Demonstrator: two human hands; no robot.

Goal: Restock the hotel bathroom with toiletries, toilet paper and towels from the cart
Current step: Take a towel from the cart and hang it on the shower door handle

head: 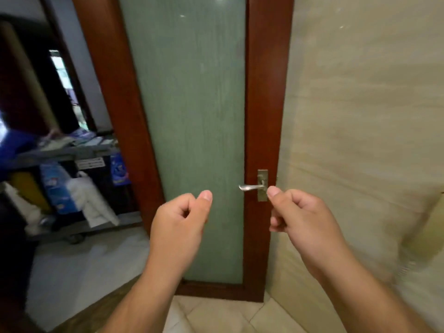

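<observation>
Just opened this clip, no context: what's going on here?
A person stands facing a frosted-glass door, both hands raised in front of it. The left hand and right hand are curled and hold nothing; neither grips the handle. The cart, loaded with blurred supplies, stands past the door's left edge. No restocking item is in hand yet.

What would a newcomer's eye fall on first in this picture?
The two bare hands in the middle, left hand and right hand, fingers curled, holding nothing. Behind them stands a frosted glass door in a red-brown wooden frame, its metal handle close to the right thumb. At the left edge, a cart carries white towels.
</observation>
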